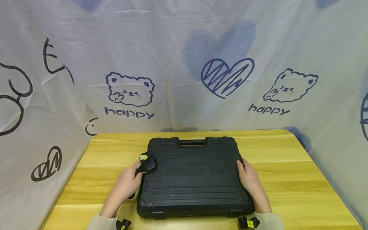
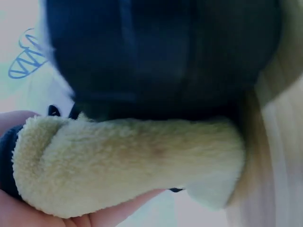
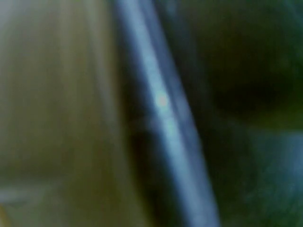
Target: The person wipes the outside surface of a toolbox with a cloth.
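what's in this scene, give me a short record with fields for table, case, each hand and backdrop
table: yellow, wood-grained top
case: black case, shut, handle on its far side
left hand: left hand holds a fuzzy cream item with a black loop by the case's left edge
right hand: right hand grips the case's right edge
backdrop: pale cloth with bears, hearts and "happy" printed on it
unclear: right wrist view, too blurred for detail
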Available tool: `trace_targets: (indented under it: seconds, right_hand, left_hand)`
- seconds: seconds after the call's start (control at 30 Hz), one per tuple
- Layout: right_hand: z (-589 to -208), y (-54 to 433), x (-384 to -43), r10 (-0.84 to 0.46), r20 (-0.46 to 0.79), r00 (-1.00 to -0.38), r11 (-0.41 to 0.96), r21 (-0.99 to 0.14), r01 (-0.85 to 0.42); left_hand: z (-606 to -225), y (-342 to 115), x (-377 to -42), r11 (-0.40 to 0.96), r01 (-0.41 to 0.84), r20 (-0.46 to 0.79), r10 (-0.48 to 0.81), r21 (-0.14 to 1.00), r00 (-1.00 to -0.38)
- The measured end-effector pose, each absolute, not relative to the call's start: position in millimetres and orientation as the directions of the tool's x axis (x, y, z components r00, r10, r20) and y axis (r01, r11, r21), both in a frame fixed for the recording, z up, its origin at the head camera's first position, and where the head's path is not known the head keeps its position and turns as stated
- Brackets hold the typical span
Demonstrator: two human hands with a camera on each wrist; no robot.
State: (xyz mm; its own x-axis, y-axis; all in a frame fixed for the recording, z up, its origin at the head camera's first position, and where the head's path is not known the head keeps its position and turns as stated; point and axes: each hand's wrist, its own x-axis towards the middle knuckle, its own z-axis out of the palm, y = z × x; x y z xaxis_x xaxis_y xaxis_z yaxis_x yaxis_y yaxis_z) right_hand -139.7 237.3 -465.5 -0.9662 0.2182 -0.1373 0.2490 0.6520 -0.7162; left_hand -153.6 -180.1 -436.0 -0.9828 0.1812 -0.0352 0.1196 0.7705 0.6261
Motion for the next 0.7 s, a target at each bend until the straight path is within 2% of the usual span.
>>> trace_targets:
  seconds: [0.33,0.5,0.6,0.7]
  right_hand:
    - [-462.3,237.4,-140.6,0.214,-0.135,-0.967,0.650,-0.720,0.244]
    - [-461.9,237.9,-141.4,0.210,-0.135,-0.968,0.648,-0.723,0.241]
    - [-462.0,238.2,-140.8,0.206,-0.130,-0.970,0.648,-0.724,0.235]
    - [-463.0,238.2,-139.8,0.202,-0.127,-0.971,0.646,-0.729,0.229]
  left_hand:
    - [-421.5,-188.9,-123.0,0.729,0.133,-0.106,0.272,0.672,-0.956]
    - [-412.8,-192.8,-100.8,0.748,0.135,-0.152,0.302,0.649,-0.941]
    - [-412.1,-198.9,-92.0,0.723,0.158,-0.204,0.386,0.672,-0.899]
    - [-413.7,-207.0,-88.3,0.673,0.210,-0.237,0.508,0.710,-0.828]
